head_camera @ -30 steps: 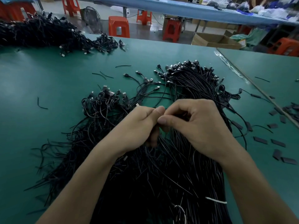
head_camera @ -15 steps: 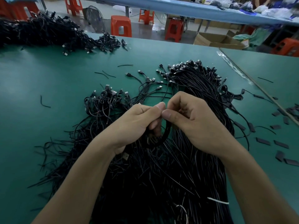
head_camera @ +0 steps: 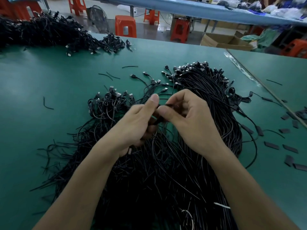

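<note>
Here, cable (head_camera: 166, 106) between left hand (head_camera: 137, 124), right hand (head_camera: 191, 125)

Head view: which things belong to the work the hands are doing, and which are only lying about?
In the job: left hand and right hand, both gripping one black cable; cable bundle beneath them; coiled cables beside it.
Lying about: far cable heap, flat black pieces, loose black strips, orange stools, cardboard box.

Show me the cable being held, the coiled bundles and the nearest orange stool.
cable (head_camera: 167, 106): head view, its exposed top stretch.
coiled bundles (head_camera: 108, 105): head view, the pile's middle.
orange stool (head_camera: 125, 19): head view, its seat.
</note>
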The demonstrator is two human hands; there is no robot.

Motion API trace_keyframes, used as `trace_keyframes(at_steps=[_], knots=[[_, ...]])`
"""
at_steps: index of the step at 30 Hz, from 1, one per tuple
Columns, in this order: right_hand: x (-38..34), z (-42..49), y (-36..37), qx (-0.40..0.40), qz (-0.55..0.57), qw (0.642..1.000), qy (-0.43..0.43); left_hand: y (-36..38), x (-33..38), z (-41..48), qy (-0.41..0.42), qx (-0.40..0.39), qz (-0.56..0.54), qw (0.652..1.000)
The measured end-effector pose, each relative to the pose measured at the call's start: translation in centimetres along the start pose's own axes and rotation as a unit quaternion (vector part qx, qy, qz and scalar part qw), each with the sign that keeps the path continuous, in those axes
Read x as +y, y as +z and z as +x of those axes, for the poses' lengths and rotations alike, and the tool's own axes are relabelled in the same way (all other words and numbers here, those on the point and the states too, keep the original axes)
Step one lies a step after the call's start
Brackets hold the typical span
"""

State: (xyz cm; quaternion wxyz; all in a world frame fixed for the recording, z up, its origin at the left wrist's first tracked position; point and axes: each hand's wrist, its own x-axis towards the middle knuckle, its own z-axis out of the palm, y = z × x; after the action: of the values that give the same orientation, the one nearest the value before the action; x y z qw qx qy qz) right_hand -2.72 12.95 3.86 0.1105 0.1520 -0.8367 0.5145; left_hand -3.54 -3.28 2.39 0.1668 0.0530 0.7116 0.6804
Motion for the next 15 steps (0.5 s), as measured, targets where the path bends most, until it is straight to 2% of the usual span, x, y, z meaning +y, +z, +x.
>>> trace_keyframes(at_steps=[3, 6, 8, 10, 12, 15], knots=[[0.7, -0.6, 0.5, -0.098, -0.076, 0.99, 0.064, -1.3, 0.1, 0.3, 0.036, 0.088, -0.005, 0.995], [0.6, -1.4, 2.1, -0.198, -0.201, 0.957, 0.069, -1.6, 0.2, 0.4, 0.079, 0.134, -0.069, 0.986], [0.3, -1.9, 3.5, -0.216, -0.272, 0.935, 0.066, -1.4, 0.1, 0.6, 0.109, 0.129, -0.09, 0.981], [0.4, -2.3, 4.5, -0.215, -0.327, 0.917, 0.08, -1.2, 0.0, 0.7, 0.137, 0.115, -0.061, 0.982], [0.6, -2.6, 5.0, -0.229, -0.326, 0.91, 0.111, -1.1, -0.1, 0.5, 0.158, 0.102, -0.037, 0.981], [0.7, -2.7, 5.3, -0.236, -0.297, 0.914, 0.144, -1.0, 0.0, 0.4, 0.165, 0.105, -0.11, 0.975]])
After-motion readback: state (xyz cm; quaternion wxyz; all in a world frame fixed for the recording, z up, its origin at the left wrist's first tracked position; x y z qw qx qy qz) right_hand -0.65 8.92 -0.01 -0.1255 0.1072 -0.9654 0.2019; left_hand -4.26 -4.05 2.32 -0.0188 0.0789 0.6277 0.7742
